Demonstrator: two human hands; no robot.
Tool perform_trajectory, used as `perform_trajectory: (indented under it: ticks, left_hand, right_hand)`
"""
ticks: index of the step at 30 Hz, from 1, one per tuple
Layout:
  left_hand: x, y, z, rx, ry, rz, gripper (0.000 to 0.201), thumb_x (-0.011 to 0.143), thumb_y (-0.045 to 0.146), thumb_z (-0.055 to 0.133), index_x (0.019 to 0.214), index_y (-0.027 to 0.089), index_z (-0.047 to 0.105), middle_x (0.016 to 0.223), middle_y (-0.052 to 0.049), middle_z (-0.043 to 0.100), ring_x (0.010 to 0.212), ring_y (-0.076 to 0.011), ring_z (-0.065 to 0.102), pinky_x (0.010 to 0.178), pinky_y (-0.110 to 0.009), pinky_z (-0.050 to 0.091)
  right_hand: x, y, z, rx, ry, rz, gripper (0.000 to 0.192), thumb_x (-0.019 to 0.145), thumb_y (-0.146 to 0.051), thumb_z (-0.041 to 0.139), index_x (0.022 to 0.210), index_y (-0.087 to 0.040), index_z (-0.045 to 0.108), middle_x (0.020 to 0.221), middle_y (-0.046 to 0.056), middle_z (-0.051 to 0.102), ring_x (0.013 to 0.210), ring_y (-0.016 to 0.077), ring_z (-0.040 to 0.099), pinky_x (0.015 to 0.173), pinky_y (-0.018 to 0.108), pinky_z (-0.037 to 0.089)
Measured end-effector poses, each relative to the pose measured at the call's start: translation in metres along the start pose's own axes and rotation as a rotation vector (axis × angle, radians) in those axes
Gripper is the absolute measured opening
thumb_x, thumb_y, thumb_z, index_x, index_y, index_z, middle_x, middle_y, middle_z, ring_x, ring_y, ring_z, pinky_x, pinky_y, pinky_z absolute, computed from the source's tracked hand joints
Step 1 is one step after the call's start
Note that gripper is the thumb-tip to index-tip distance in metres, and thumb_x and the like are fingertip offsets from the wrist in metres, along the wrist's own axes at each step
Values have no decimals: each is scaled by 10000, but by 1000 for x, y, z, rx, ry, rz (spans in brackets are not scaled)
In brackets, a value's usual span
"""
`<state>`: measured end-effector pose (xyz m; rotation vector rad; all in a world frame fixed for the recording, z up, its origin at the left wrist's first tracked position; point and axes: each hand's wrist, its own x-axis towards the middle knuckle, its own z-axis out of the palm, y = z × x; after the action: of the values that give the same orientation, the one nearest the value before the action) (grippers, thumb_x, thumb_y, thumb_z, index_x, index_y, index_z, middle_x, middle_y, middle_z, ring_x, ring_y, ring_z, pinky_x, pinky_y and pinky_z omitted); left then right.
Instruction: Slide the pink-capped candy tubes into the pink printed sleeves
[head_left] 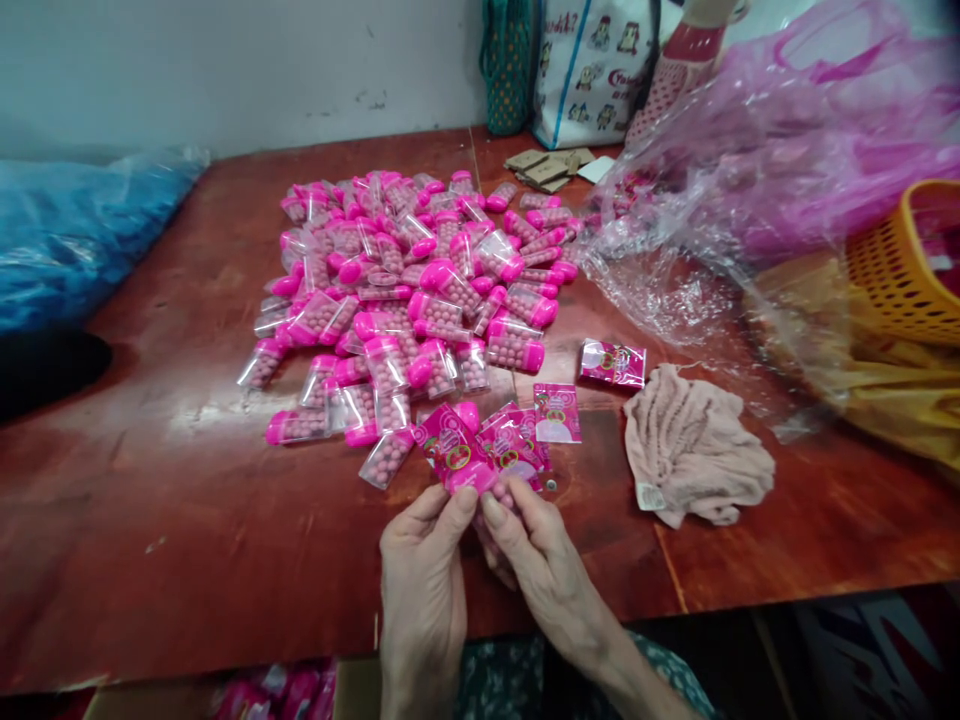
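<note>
pink candy pack [454, 452] pinched between left hand [421, 585], right hand [541, 560]

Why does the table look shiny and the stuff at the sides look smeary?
In the head view, light glares pale off the red table; the pink candy bottles in the middle look sharp, while the blue bag and orange basket at the edges are stretched and blurry; both hands cast little shadow.

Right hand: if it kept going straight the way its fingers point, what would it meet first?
The right hand points up and left, away from the person. Past the labelled container both hands pinch, it would likely meet the loose pink labels, then the container pile. Depth is unclear.
</note>
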<state>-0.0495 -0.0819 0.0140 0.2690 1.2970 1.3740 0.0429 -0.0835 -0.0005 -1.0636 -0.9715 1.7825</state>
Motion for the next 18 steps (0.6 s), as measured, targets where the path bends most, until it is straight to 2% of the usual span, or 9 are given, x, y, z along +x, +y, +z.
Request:
perform_trajectory:
  ticks: [4,8,12,18]
  left_hand:
    - [3,4,-4,-67,-58,-42,131,626,247,739,687,138,701,651,-43,677,615,-154,622,633,-271,522]
    - [6,7,-6,-40,-13,44,118,574,193,769,652,141,698,601,-13,659,562,-118,594,616,-238,519]
    - [0,0,-4,30,63,122,127,619,229,744,716,154,712,648,-13,682,604,-117,610,602,-207,511]
    - [-4,-10,1,34,111,141,117,588,219,765,680,166,714,635,5,689,570,-82,599,562,-150,493]
  right_hand:
    - [3,7,0,363,-124,99,225,880,-394,459,783,-191,438,603,-68,379,427,38,303,386,160,286]
    - [4,15,2,453,-100,127,225,835,-384,543,800,-170,480,595,-56,499,354,10,242,357,152,309]
    - [-1,15,8,327,-6,106,242,848,-401,511,784,-170,478,561,-63,480,343,17,283,343,156,282]
    - [-8,12,10,-149,232,-46,242,875,-368,472,727,-176,473,580,-56,419,477,57,365,432,186,293]
